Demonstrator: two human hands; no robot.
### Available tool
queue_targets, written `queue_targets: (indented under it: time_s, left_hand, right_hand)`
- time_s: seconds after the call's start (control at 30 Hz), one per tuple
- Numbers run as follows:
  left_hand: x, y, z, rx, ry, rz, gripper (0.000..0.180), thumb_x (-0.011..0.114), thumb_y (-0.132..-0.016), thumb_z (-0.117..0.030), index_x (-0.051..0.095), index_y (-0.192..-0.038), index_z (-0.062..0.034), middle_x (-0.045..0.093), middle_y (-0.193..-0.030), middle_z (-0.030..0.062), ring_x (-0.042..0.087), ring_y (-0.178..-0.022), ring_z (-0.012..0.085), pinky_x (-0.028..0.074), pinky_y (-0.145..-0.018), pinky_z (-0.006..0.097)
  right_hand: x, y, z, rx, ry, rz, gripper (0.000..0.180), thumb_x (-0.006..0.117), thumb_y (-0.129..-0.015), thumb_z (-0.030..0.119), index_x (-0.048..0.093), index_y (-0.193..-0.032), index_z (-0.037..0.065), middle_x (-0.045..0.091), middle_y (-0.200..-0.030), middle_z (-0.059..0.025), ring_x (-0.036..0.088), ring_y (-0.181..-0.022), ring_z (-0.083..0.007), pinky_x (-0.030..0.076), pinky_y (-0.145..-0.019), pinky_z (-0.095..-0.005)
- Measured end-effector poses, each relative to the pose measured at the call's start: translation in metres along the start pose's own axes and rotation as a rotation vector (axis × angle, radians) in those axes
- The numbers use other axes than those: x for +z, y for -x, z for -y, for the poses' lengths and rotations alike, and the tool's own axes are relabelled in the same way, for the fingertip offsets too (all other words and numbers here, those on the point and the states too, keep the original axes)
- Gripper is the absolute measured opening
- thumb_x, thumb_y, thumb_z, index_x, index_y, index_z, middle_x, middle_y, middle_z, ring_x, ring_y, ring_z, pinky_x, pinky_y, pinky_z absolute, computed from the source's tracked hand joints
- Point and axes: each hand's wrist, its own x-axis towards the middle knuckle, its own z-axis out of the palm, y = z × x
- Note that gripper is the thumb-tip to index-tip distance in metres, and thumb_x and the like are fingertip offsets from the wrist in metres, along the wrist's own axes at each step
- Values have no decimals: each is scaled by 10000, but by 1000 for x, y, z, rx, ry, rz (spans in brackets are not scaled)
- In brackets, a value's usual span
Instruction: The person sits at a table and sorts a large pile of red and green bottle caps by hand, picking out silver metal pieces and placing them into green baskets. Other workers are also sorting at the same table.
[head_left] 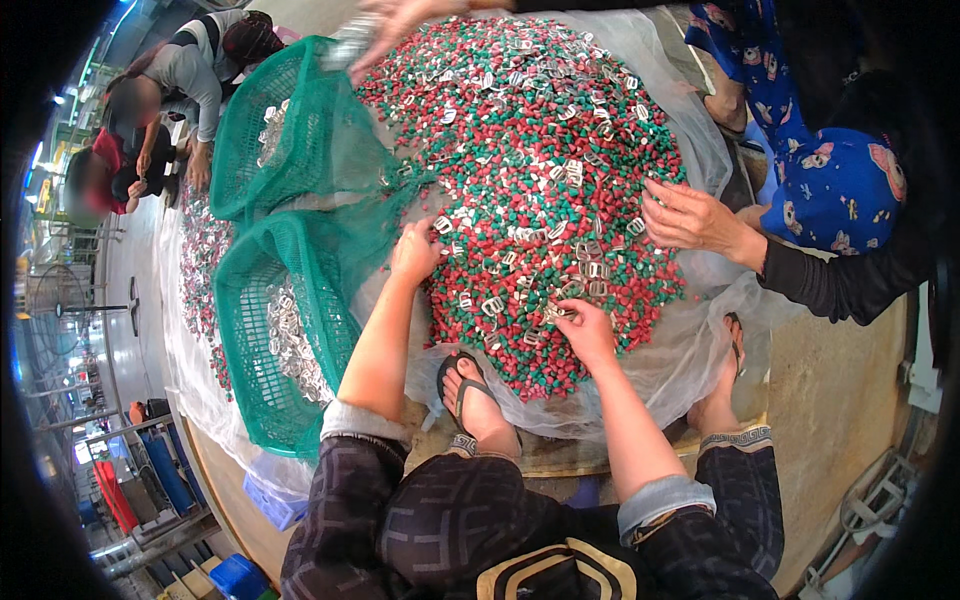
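Note:
A wide heap of small red, green and white pellets (520, 350) lies in front of me, with silvery metal buckles scattered through it. At the heap's left side, my left hand (415, 254) has its fingers closed on a metal buckle (442, 225). Lower and to the right, my right hand (586, 332) pinches another metal buckle (553, 312) just over the pellets. More loose buckles (492, 306) lie between my hands, some partly sunk among the pellets.
Two green mesh baskets (235, 330) on the left contain buckles (290, 345). White netting (500, 405) spreads under the heap. A co-worker's hand (695, 220) reaches in from the right; another person's blurred hand (395, 30) is at the top. People (190, 80) crouch at far left.

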Motion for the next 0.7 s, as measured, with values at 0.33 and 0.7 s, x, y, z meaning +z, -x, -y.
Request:
queue_targets:
  time_s: [0.33, 0.7]
  left_hand:
    - [-3, 38, -105, 148, -283, 602, 422, 591, -646, -54, 618, -1055, -154, 588, -1099, 128, 583, -954, 312, 472, -815, 391]
    - [19, 96, -147, 483, -458, 510, 417, 745, -622, -212, 607, -1015, -200, 473, -1136, 52, 614, -835, 260, 513, -678, 374]
  right_hand:
    - [-5, 3, 14, 56, 141, 115, 182, 733, -652, 217, 637, -764, 109, 610, -640, -56, 603, -615, -213, 470, -577, -345]
    - [-14, -3, 1, 53, 39, 76, 249, 751, -643, 275, 634, -757, 86, 585, -580, -19, 546, -527, -126, 429, -519, -280]
